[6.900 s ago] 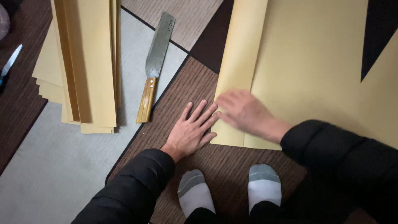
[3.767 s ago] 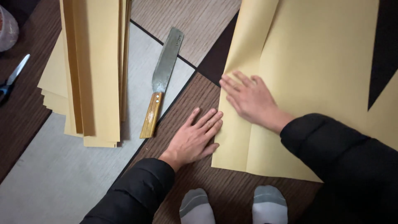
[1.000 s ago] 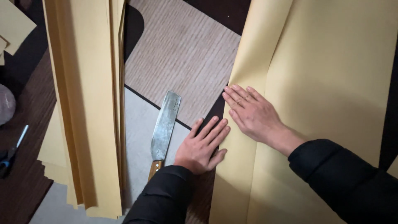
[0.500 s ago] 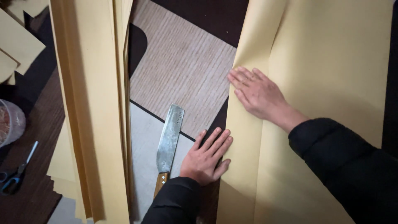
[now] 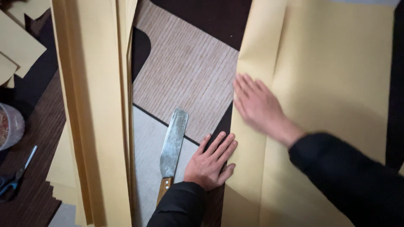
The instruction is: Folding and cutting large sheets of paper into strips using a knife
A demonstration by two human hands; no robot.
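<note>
The right hand (image 5: 259,107) lies flat, fingers spread, on the folded left edge of the yellow sheet (image 5: 332,96) at right. The left hand (image 5: 209,164), open too, presses the floor (image 5: 185,71) beside that edge, gripping nothing. A knife (image 5: 172,147) lies just left; a paper stack (image 5: 94,105) stands farther left.
</note>
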